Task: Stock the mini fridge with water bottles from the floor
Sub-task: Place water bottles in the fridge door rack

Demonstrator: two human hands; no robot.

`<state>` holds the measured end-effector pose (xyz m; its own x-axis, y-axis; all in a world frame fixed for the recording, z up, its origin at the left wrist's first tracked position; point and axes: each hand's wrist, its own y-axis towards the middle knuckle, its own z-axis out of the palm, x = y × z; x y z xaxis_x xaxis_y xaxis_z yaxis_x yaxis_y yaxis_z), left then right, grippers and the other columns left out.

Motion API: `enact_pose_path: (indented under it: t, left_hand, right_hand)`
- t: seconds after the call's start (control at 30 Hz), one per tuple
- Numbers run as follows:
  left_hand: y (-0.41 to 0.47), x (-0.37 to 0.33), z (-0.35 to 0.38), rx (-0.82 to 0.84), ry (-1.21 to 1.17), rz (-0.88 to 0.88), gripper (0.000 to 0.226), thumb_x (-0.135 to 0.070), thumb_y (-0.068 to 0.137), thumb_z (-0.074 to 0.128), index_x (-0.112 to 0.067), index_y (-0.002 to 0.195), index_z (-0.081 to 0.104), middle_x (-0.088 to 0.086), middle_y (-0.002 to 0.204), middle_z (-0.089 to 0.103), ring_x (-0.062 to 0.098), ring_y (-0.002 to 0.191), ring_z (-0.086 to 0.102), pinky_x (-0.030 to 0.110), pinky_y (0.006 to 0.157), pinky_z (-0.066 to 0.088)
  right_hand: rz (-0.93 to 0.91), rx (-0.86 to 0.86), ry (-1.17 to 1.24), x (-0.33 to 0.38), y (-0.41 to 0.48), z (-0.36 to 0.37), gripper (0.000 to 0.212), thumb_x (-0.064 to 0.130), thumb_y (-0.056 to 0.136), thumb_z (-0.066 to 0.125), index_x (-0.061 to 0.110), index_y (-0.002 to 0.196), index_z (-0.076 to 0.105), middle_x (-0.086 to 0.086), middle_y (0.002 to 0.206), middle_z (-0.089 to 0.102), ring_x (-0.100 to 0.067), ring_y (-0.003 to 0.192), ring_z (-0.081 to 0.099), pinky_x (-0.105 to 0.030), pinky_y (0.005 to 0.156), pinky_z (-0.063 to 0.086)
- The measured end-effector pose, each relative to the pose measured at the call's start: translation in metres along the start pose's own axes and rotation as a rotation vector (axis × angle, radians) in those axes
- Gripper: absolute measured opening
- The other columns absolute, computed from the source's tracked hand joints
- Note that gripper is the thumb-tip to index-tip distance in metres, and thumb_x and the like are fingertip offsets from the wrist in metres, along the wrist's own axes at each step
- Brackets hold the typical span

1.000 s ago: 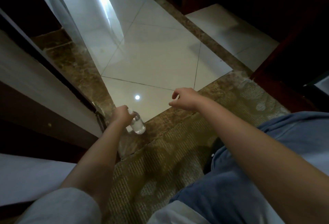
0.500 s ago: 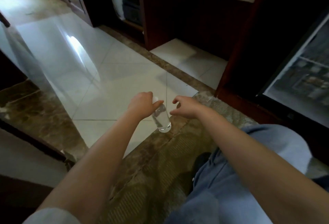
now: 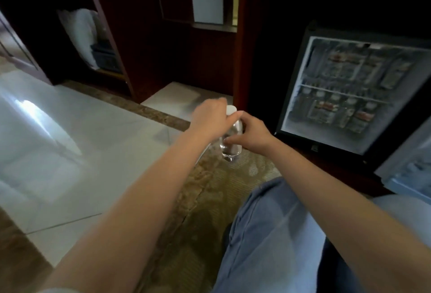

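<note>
A clear water bottle [image 3: 231, 150] with a white cap hangs upright in the air above the carpet edge. My left hand [image 3: 211, 115] grips it near the neck and cap. My right hand [image 3: 253, 133] wraps its fingers round the bottle's body from the right. The mini fridge [image 3: 349, 97] stands open to the right of the hands, its two shelves holding several bottles, blurred. The fridge door [image 3: 410, 164] swings out at the far right.
A dark wooden cabinet post [image 3: 242, 59] stands between the hands and the fridge. White floor tiles [image 3: 70, 134] spread to the left, patterned carpet [image 3: 198, 211] lies under me. My knee in blue trousers [image 3: 268, 234] is at the lower right.
My left hand lifted the bottle off the floor and carried it right toward the fridge. My right hand closed on its body. The view swung right, bringing the open fridge into sight.
</note>
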<state>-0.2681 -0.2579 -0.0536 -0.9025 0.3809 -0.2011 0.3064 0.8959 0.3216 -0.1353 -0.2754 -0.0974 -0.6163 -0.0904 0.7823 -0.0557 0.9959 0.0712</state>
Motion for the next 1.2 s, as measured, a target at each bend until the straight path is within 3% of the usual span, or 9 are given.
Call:
enact_pose_path:
  t: [0.23,0.37,0.5,0.7,0.83,0.9,1.0,1.13,1.2]
  left_hand:
    - [0.048,-0.100,0.001,-0.004,-0.038,0.106,0.050,-0.054,0.092,0.045,-0.006,0.102,0.056,0.004,0.088,0.056,0.023,0.086,0.059,0.030,0.064,0.040]
    - [0.061,-0.160,0.010,0.056,-0.060,0.175,0.042,-0.055,0.092,0.045,-0.013,0.087,0.047,0.001,0.083,0.050,0.019,0.075,0.050,0.030,0.061,0.036]
    - [0.068,-0.214,0.025,0.079,-0.076,0.246,0.043,-0.055,0.092,0.044,-0.013,0.082,0.049,0.001,0.080,0.052,0.019,0.074,0.052,0.030,0.059,0.036]
    - [0.068,-0.290,0.051,0.225,-0.192,0.273,0.048,-0.052,0.096,0.035,-0.015,0.068,0.049,0.002,0.067,0.050,0.022,0.065,0.050,0.031,0.052,0.031]
    - [0.066,-0.332,0.080,0.387,-0.266,0.340,0.042,-0.045,0.098,0.037,-0.011,0.086,0.058,0.012,0.075,0.053,0.031,0.080,0.056,0.033,0.057,0.035]
    - [0.064,-0.354,0.093,0.498,-0.242,0.383,0.042,-0.044,0.098,0.040,-0.009,0.112,0.059,0.012,0.101,0.061,0.029,0.097,0.058,0.033,0.070,0.042]
    - [0.059,-0.390,0.116,0.619,-0.167,0.456,0.043,-0.041,0.097,0.044,-0.013,0.129,0.050,0.008,0.127,0.051,0.023,0.114,0.050,0.032,0.089,0.040]
    - [0.054,-0.436,0.144,0.699,-0.120,0.529,0.050,-0.036,0.095,0.051,-0.006,0.135,0.046,0.005,0.115,0.047,0.021,0.104,0.048,0.031,0.083,0.038]
    - [0.054,-0.456,0.158,0.704,-0.104,0.572,0.041,-0.034,0.093,0.053,-0.008,0.124,0.052,0.008,0.119,0.053,0.024,0.102,0.053,0.031,0.079,0.040]
  right_hand:
    - [0.078,-0.158,0.037,-0.038,-0.019,-0.081,0.087,0.024,0.075,0.081,0.018,0.146,0.031,-0.002,0.142,0.047,-0.021,0.130,0.042,-0.025,0.093,0.034]
    - [0.138,-0.278,0.050,-0.068,-0.043,-0.125,0.084,0.027,0.072,0.082,0.018,0.143,0.038,0.000,0.137,0.051,-0.019,0.124,0.047,-0.028,0.092,0.041]
    - [0.201,-0.370,0.066,-0.093,-0.070,-0.169,0.073,0.022,0.075,0.080,0.018,0.138,0.044,0.007,0.113,0.053,-0.010,0.102,0.049,-0.023,0.081,0.037]
    - [0.382,-0.562,0.121,-0.157,-0.118,-0.225,0.071,0.021,0.073,0.081,0.019,0.134,0.044,0.000,0.121,0.055,-0.017,0.109,0.051,-0.028,0.083,0.040]
    - [0.511,-0.734,0.188,-0.197,-0.155,-0.255,0.064,0.018,0.076,0.079,0.016,0.128,0.043,0.004,0.108,0.049,-0.015,0.099,0.049,-0.028,0.080,0.039]
    - [0.560,-0.814,0.229,-0.216,-0.172,-0.267,0.059,0.015,0.076,0.078,0.017,0.124,0.044,0.005,0.104,0.049,-0.016,0.096,0.051,-0.032,0.080,0.044]
    - [0.637,-0.917,0.265,-0.244,-0.195,-0.283,0.059,0.013,0.076,0.076,0.016,0.125,0.044,0.004,0.106,0.049,-0.017,0.098,0.051,-0.033,0.082,0.044]
    - [0.702,-1.035,0.279,-0.280,-0.224,-0.302,0.060,0.009,0.074,0.075,0.015,0.126,0.045,0.001,0.110,0.052,-0.016,0.096,0.049,-0.028,0.078,0.039]
    - [0.734,-1.091,0.314,-0.296,-0.236,-0.312,0.059,0.008,0.075,0.074,0.016,0.125,0.045,0.002,0.107,0.052,-0.016,0.093,0.050,-0.029,0.077,0.040]
